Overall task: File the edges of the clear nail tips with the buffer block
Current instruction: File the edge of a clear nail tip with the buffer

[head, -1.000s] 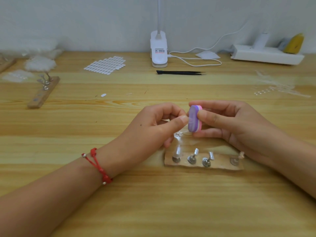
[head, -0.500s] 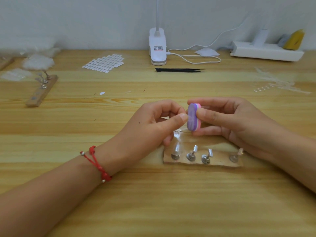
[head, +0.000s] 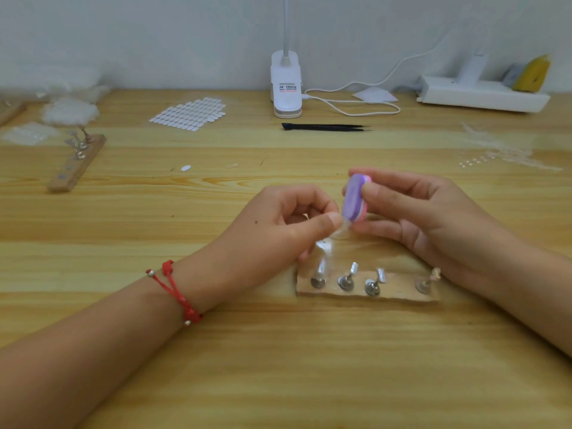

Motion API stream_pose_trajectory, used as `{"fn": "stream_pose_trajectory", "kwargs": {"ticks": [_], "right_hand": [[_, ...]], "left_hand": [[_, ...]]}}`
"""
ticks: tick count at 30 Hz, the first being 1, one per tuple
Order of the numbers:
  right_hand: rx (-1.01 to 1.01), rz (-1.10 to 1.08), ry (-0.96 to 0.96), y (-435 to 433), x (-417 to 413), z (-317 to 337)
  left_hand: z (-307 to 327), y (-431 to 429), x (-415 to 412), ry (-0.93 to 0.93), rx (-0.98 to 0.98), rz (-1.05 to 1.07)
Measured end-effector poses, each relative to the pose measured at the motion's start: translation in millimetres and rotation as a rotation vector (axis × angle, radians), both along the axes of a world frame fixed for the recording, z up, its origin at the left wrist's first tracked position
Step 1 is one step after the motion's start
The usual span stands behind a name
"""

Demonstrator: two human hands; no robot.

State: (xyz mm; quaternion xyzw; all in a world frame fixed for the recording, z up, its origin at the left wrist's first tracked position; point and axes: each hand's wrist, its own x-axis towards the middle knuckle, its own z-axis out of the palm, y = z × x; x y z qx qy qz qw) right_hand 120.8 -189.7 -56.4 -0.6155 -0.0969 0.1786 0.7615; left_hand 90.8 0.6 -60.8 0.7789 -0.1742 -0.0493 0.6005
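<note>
Near the middle of the tabletop [head: 216,351], the left hand [head: 278,224] is pinching a clear nail tip [head: 342,232] between thumb and forefinger (it is blurred, so its edge is hard to make out). Just to its right, the right hand [head: 433,218] is gripping the buffer block [head: 354,196], long axis nearly upright, its lower end seemingly meeting the tip. Nearer, a wooden stand [head: 396,294] is carrying metal pegs [head: 346,281].

Back edge: clip lamp [head: 286,88], white power strip [head: 483,94].
Before the lamp: black tweezers [head: 325,127].
Left: sheet of oval stickers [head: 188,114], cotton wad [head: 69,110].
</note>
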Motion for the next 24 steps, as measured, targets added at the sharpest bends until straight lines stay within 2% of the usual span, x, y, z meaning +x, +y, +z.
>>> {"fn": "stream_pose_trajectory", "kwargs": {"ticks": [5,9,13,16,20,24], "right_hand": [[-0.08,0.075,-0.03,2.2,-3.1,0.7],[0.001,-0.003,0.003,-0.5,0.2,-0.3],[-0.048,0.057,-0.018,0.6,-0.5,-0.3],[0.044,-0.005,0.013,-1.5,2.6,-1.7],[-0.008,0.074,-0.004,-1.0,1.4,-1.6],[0.07,0.007,0.028,-3.0,3.3,-2.3]], "left_hand": [[-0.6,1.5,1.5,-0.012,-0.044,0.077],[0.1,0.6,0.9,-0.003,-0.013,0.034],[-0.7,1.2,1.4,-0.018,-0.03,0.052],[-0.1,-0.4,0.0,-0.007,-0.009,0.002],[-0.5,0.8,0.8,-0.025,-0.016,0.069],[0.0,-1.7,0.3,-0.017,0.03,0.058]]}}
